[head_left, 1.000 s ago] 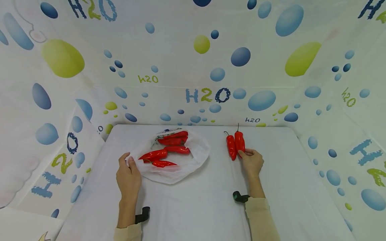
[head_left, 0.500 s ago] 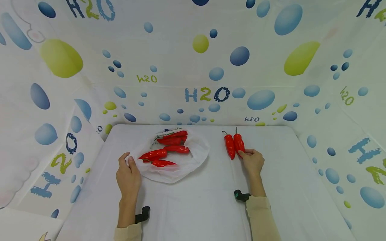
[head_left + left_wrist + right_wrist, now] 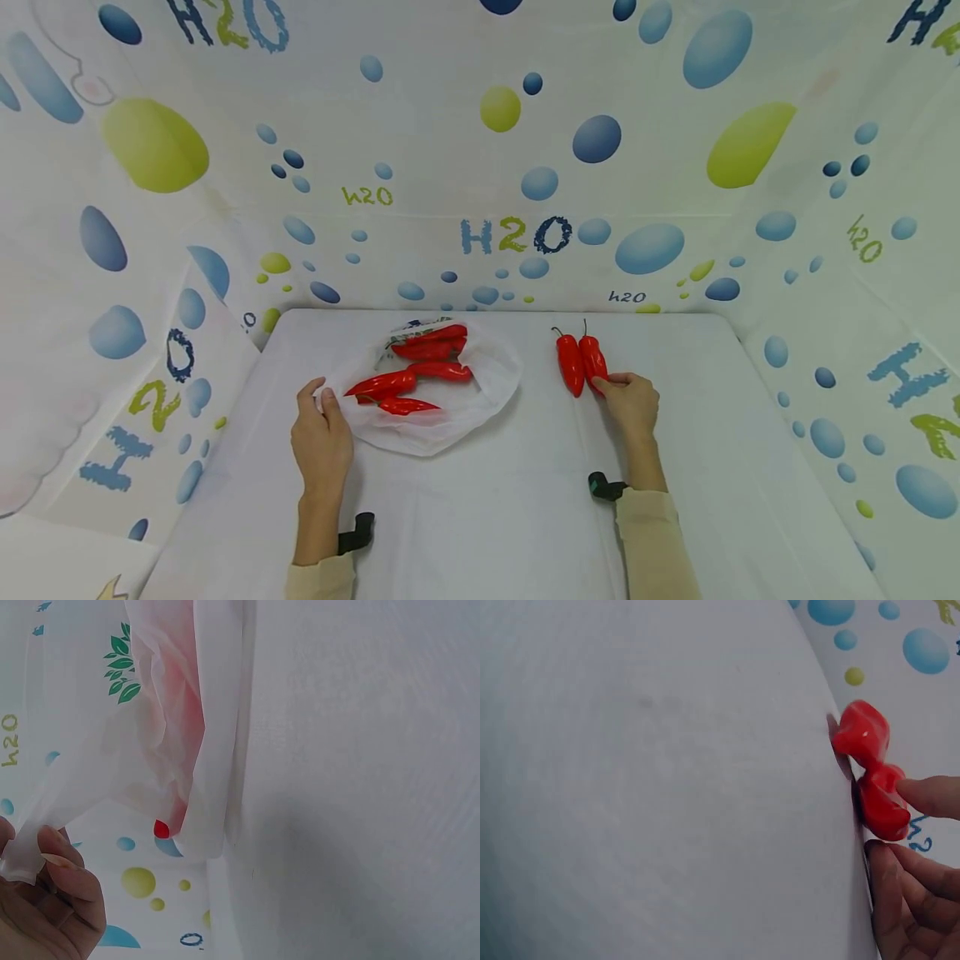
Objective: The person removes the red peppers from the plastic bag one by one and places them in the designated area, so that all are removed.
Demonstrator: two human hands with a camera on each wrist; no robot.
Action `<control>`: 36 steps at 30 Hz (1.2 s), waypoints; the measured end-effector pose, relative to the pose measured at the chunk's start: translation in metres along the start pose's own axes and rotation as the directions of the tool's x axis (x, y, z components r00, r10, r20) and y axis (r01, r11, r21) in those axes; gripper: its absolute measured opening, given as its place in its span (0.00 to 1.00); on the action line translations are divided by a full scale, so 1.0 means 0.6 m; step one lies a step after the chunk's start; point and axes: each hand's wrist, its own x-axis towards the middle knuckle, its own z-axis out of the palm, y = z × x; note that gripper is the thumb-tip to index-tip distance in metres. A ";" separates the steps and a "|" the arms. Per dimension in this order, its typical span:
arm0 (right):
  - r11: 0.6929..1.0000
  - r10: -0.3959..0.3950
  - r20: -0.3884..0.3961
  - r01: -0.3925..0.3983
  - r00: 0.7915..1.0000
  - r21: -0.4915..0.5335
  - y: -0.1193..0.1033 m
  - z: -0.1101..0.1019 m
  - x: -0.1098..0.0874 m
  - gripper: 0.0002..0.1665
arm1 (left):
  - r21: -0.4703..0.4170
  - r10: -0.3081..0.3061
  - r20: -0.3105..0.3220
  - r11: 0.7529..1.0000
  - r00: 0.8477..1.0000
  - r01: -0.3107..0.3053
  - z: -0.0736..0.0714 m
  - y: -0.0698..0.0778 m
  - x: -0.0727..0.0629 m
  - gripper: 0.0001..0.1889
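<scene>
On the right of the table lie two red chili peppers side by side, stems pointing away: the left chili pepper (image 3: pixel 570 367) and the right chili pepper (image 3: pixel 592 358). My right hand (image 3: pixel 632 404) holds the near end of the right one, its thumb (image 3: pixel 934 796) on the pepper and the other fingers close beside it. At the left, a thin white plastic bag (image 3: pixel 435 437) lies spread with its mouth open, several red chili peppers (image 3: pixel 382 387) in it. My left hand (image 3: pixel 322 440) pinches the bag's left edge, seen gathered between thumb and finger in the left wrist view.
A white cloth covers the table (image 3: pixel 487 525). Behind it and along both sides rises a white sheet (image 3: pixel 435 142) printed with blue and green bubbles. A dark wrist camera (image 3: pixel 356 533) sits on the left wrist, another wrist camera (image 3: pixel 603 487) on the right.
The stem end of the right chili pepper has come down and a little left, close against the other one. My right hand has shifted very slightly right; the left keeps its place at the bag.
</scene>
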 end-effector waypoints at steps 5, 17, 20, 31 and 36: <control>1.000 -0.015 -0.008 0.015 1.000 -0.019 -0.001 -0.006 -0.001 0.25 | 0.000 0.005 -0.002 1.000 1.000 -0.005 0.002 -0.003 0.001 0.24; 0.999 -0.045 -0.069 0.045 0.997 -0.007 -0.003 -0.005 -0.002 0.26 | -0.001 0.008 -0.012 1.000 1.000 -0.008 0.002 -0.004 0.001 0.23; 0.996 -0.090 -0.117 0.092 0.989 0.013 -0.007 -0.001 0.000 0.24 | -0.005 0.013 -0.012 1.000 1.000 -0.013 0.002 -0.003 0.001 0.23; 0.918 -0.350 -0.125 0.367 0.928 0.153 -0.072 0.015 -0.035 0.22 | -0.018 0.022 -0.014 1.000 1.000 -0.023 0.006 0.000 0.003 0.22; 0.875 -0.434 -0.067 0.438 0.899 0.206 -0.108 0.027 -0.056 0.21 | -0.018 0.025 -0.019 1.000 1.000 -0.025 0.008 0.002 0.006 0.22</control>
